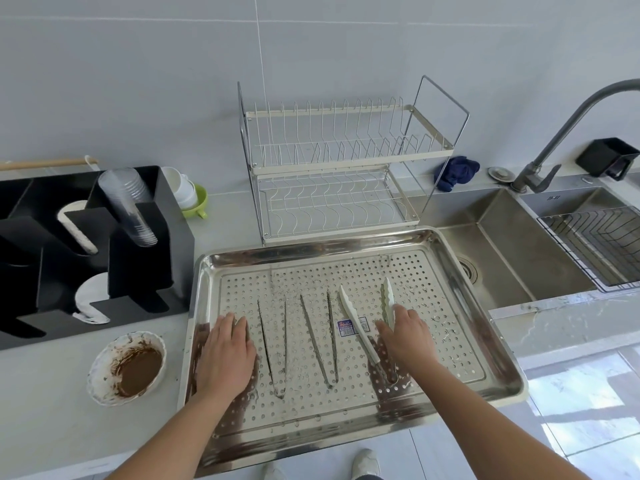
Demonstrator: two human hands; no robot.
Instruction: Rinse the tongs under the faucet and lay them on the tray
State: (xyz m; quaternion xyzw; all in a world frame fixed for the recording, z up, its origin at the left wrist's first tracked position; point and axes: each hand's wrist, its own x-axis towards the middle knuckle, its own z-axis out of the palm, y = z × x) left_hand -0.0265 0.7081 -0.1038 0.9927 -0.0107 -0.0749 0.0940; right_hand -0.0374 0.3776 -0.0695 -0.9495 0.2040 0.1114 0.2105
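Three pairs of tongs lie on the perforated tray [460, 265]: two slim metal tongs [273, 348] [322, 341] at left and centre, and one white-tipped tongs [360, 327] at right; all three point their open tips toward the wall, with their hinged ends toward the person. Two hands are over the tray; the left hand [225, 358] rests flat on the perforated surface just beside the leftmost pair, fingers extended and holding nothing; the right hand [405, 336] lies over the right arm of the white-tipped tongs, touching it, but whether its fingers grip that arm cannot be told. The tray sits on the counter [45, 410], its near edge overhanging the counter edge and its right corner reaching over the sink [512, 244]; the faucet [554, 143] stands behind the sink, well apart from the tongs. One bowl [126, 367] with brown residue sits just left of the tray; one two-tier dish rack [343, 161] stands directly behind it. The white-tipped tongs have scalloped pale tips and metal arms; a blue and red label [351, 323] lies beneath them.
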